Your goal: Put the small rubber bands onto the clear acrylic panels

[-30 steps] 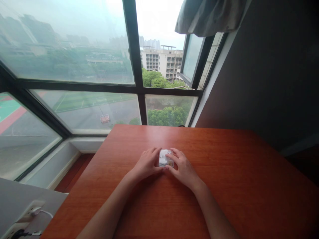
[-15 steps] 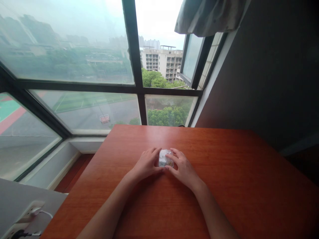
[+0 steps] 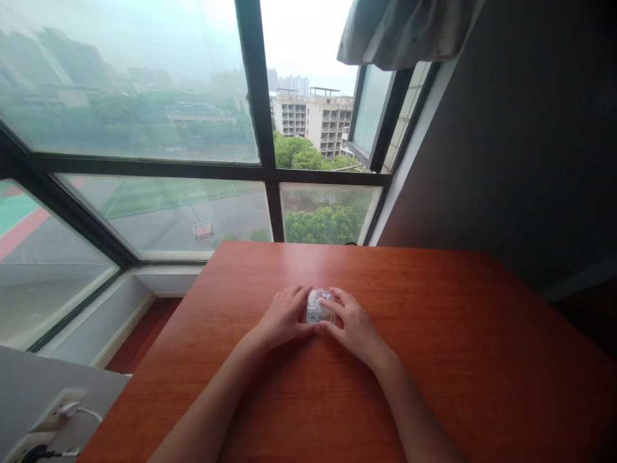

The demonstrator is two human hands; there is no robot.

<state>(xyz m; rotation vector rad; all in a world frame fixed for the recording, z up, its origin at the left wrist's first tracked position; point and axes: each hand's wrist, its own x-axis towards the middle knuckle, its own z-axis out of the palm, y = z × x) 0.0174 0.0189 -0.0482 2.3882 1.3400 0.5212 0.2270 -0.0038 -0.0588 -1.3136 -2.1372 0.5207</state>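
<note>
A small clear plastic box [image 3: 315, 310] with whitish and gold-coloured parts showing in it is held between my hands, at or just above the reddish-brown wooden table [image 3: 434, 360]. My left hand [image 3: 288, 316] grips its left side, thumb at the near edge and fingers at the far left. From the right, my right hand [image 3: 354, 323] closes on it, its thumb at the near corner and a finger lying across the top. The fingers partly cover the box, and its exact contents are too small to make out.
Beyond the table's far edge stands a dark-framed window [image 3: 270, 173], one pane swung outward. A grey curtain [image 3: 405, 35] hangs at the upper right beside a dark wall [image 3: 520, 141]. At the lower left, a wall socket [image 3: 58, 411] holds plugs with cables.
Both hands stay in place around the box. The small parts seen through its clear plastic look slightly different.
</note>
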